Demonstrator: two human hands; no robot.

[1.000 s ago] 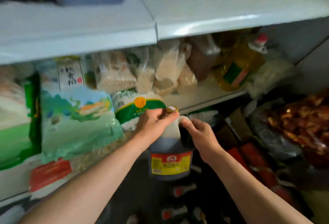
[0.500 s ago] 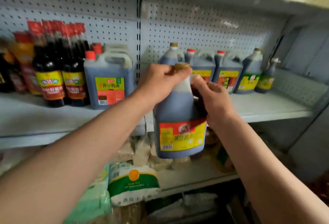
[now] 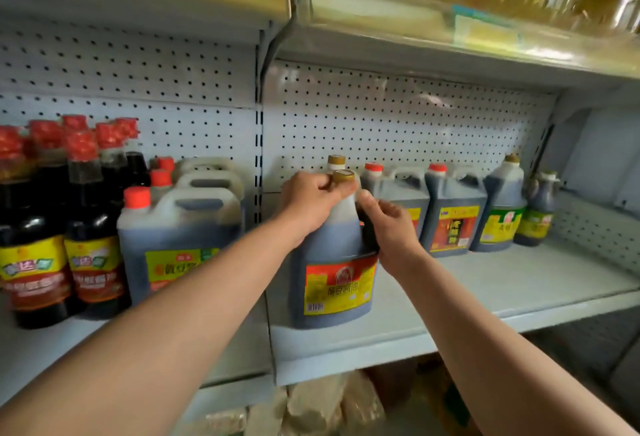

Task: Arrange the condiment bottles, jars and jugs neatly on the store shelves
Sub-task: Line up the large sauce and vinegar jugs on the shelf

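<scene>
Soy sauce jug, handle hidden behind right hand, top shelf blurred.

a dark soy sauce jug with a gold cap and a red-and-yellow label stands on the grey shelf, near its front edge. the left hand grips its neck just under the cap; the right hand holds the handle side, its fingers curled. behind it, along the pegboard back, stands a row of red-capped jugs and a green-labelled jug. at the shelf's left end stand tall red-capped bottles and a square jug.
</scene>
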